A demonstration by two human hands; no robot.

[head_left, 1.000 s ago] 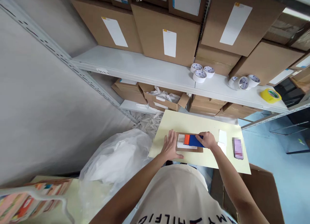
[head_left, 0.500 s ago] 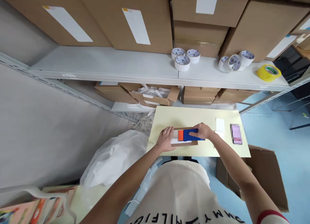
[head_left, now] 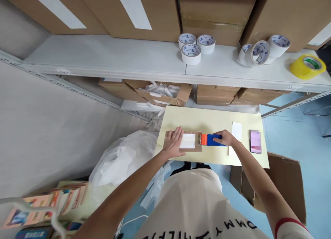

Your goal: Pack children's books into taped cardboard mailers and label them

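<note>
A small flat cardboard box [head_left: 198, 147] with a white label [head_left: 188, 141] lies on the pale yellow table [head_left: 204, 118]. My left hand [head_left: 173, 142] rests spread on the left end of the box, covering that end. My right hand [head_left: 224, 138] is wrapped round a blue and orange tape dispenser [head_left: 210, 140]. Its orange end is at the right edge of the box, over a strip of tape. A white paper [head_left: 236, 129] lies just behind my right hand.
A phone [head_left: 255, 141] lies at the table's right end. Tape rolls [head_left: 191, 54] and a yellow roll [head_left: 307, 66] stand on the grey shelf [head_left: 116, 56]. An open carton [head_left: 281, 184] sits on the floor at right, a plastic bag [head_left: 121, 159] at left.
The tape dispenser moved right with my right hand, from over the label to the box's right edge. My left hand and the box shifted left. The view tilted down and closer.
</note>
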